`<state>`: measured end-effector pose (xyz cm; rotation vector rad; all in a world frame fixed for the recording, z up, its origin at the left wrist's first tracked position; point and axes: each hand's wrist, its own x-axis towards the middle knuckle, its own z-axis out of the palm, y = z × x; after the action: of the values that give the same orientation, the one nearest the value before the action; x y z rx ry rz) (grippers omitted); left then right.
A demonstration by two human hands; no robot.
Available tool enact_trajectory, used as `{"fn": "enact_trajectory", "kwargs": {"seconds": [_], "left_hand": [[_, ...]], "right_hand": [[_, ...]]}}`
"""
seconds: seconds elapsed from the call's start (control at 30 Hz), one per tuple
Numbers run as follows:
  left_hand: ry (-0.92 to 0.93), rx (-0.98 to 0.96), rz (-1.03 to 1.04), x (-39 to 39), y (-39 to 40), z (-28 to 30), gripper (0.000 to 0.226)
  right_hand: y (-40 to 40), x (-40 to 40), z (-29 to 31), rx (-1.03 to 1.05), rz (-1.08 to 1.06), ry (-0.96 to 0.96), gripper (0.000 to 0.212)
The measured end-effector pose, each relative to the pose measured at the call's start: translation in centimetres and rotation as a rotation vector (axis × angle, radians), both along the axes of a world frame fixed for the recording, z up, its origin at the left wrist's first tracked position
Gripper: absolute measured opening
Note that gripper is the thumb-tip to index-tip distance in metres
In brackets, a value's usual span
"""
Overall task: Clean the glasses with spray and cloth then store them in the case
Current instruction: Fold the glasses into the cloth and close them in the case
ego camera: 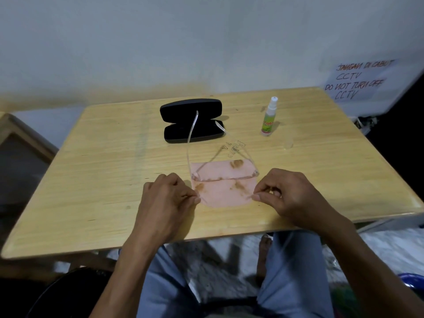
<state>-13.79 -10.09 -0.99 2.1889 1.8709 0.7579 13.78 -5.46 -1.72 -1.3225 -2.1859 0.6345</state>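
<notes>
Left hand [167, 198] and right hand [289, 193] pinching near corners of pink cloth [224, 180], fingers curled. Clear glasses [220, 173] resting over cloth on worktop [103, 180], arms unfolded. Case [191, 121] standing open behind; spray [269, 118] capless, upright. Advising: keep cloth flat, avoid stained patches on lenses.

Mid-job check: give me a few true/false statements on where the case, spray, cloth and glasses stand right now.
1. The black glasses case is open. True.
2. The spray bottle lies on its side. False: it stands upright, right of the case.
3. Both hands, left hand and right hand, pinch the pink cloth. True.
4. The clear glasses are inside the case. False: their front rests on the cloth.
5. The cloth is spotless. False: it shows brown stains.
</notes>
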Motion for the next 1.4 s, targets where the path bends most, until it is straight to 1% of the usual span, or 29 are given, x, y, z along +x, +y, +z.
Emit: {"fn": "enact_trajectory", "kwargs": {"seconds": [0.1,0.2,0.3,0.4,0.47,0.6,0.73,0.83,0.9,0.93,0.97,1.0,1.07,1.13,1.17,1.3,1.4], "left_hand": [[-0.065,0.139,0.035,0.1,0.5,-0.2,0.009],[-0.042,0.24,0.09,0.4,1.3,-0.2,0.01],[0.047,0.344,0.122,0.9,2.1,-0.2,0.005],[0.154,0.477,0.155,1.3,2.7,-0.4,0.012],[0.226,0.531,0.191,1.6,3.0,-0.4,0.017],[0.339,0.592,0.257,2.3,3.5,-0.6,0.019],[0.399,0.643,0.316,2.8,3.9,-1.1,0.02],[0.35,0.729,0.338,3.0,4.0,-1.0,0.018],[0.229,0.761,0.328,2.7,3.2,-0.9,0.011],[0.163,0.748,0.324,2.5,2.6,-0.8,0.006],[0.093,0.711,0.328,2.1,2.1,-0.6,0.002],[0.02,0.646,0.339,1.7,1.8,-0.4,0.004],[-0.122,0.438,0.33,0.7,1.6,-0.3,0.012],[-0.224,0.228,0.27,-0.1,1.8,-0.3,0.019],[-0.246,0.165,0.242,-0.4,2.0,-0.3,0.021],[-0.273,0.102,0.232,-0.4,2.7,-0.3,0.012],[-0.251,0.077,0.24,-0.2,3.0,-0.4,0.009]], "right_hand": [[0.1,-0.5,0.0,0.161,-0.027,0.058,0.007],[0.5,-0.9,0.3,0.332,-0.063,0.088,0.008],[1.3,-1.5,0.4,0.496,-0.091,0.052,0.008],[2.1,-1.8,-0.3,0.658,-0.111,0.006,0.011],[2.6,-1.9,-0.8,0.746,-0.094,-0.011,0.015],[3.3,-2.0,-1.6,0.857,-0.062,-0.032,0.017],[3.8,-2.6,-1.9,0.913,-0.059,-0.038,0.016],[3.2,-2.9,-1.7,0.853,-0.107,0.016,0.012],[2.4,-2.5,-1.7,0.74,-0.17,0.106,0.014],[2.1,-2.2,-1.7,0.675,-0.196,0.143,0.016],[1.9,-1.9,-1.6,0.609,-0.219,0.164,0.019],[1.8,-1.6,-1.5,0.544,-0.232,0.176,0.024],[1.9,-1.1,-1.3,0.431,-0.211,0.208,0.032],[2.1,-1.0,-1.2,0.335,-0.163,0.27,0.03],[2.3,-1.1,-1.1,0.295,-0.154,0.295,0.026],[2.8,-1.6,-1.0,0.185,-0.173,0.327,0.017],[3.1,-1.7,-0.8,0.185,-0.154,0.291,0.01]]}}
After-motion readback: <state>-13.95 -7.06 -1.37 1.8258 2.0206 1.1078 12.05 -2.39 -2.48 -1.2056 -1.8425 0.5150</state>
